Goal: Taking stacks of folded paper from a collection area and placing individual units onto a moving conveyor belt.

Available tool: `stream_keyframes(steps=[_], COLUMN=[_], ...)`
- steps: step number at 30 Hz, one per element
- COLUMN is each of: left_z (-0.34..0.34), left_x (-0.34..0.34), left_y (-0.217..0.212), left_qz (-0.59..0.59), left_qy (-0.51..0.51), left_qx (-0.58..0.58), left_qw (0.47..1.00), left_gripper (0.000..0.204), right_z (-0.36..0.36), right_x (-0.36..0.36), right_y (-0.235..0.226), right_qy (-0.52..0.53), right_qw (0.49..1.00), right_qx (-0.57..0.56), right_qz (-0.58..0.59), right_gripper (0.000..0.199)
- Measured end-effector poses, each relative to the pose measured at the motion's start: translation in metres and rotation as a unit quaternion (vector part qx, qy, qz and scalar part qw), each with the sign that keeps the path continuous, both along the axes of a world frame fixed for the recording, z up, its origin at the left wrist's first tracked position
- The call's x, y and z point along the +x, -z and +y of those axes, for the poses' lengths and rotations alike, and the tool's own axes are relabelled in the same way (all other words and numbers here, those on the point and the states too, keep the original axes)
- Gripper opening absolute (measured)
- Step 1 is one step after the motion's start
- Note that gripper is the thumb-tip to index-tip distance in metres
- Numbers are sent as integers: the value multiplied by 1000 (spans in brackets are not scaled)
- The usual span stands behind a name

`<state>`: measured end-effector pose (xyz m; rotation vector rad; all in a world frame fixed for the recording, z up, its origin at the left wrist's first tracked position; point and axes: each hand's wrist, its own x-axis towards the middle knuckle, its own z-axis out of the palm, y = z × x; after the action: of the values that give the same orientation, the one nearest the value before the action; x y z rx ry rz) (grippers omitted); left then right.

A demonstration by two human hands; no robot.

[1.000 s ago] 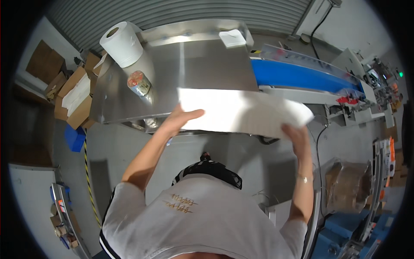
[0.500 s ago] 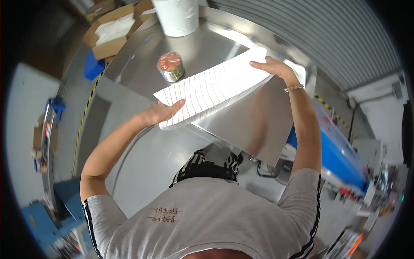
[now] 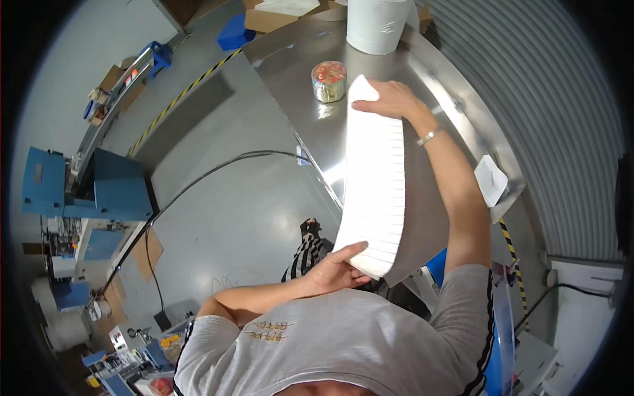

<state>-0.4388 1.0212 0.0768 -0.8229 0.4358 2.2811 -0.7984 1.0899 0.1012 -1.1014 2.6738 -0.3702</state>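
White stack of folded sheets (image 3: 374,178), held lengthwise between both hands, mostly over metal table (image 3: 422,211), near end close to shirt (image 3: 330,330). Right hand (image 3: 389,99) clamped on far end, thumb on face, fingers past edge. Left hand (image 3: 337,267) clamped on near end, thumb on top. Silver cylinder with red top (image 3: 329,80) just left of far end; big white roll (image 3: 376,26) beyond. White card (image 3: 491,180) beside right forearm (image 3: 456,181). Table partly hidden by stack and forearm. Blue bin (image 3: 236,33), cardboard box (image 3: 271,21) past table; black cable (image 3: 257,154) left.
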Motion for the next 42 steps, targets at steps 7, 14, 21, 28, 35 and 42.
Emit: stream_keyframes(steps=[7,14,21,28,35,42], left_z=[51,88,100,95,90,85], left_x=[22,34,47,17,4,14], left_y=[12,22,27,38,29,-9], left_qz=[16,13,27,37,83,717], left_qy=[-64,-34,-47,-70,-58,113], left_qx=[154,183,185,213,153,-565], left_qw=[986,982,981,974,983,393], left_gripper=[47,40,34,36,57,45], right_z=[-49,-48,-24,135,260,229], right_x=[5,36,45,148,294,332], right_y=[3,-4,3,-39,37,93], right_qy=[-132,-176,-159,139,177,361], right_qw=[989,983,919,964,957,833], right_qx=[10,46,-240,-199,-191,-405], right_qz=[59,33,270,107,-129,-110], right_gripper=[80,84,58,47,79,55])
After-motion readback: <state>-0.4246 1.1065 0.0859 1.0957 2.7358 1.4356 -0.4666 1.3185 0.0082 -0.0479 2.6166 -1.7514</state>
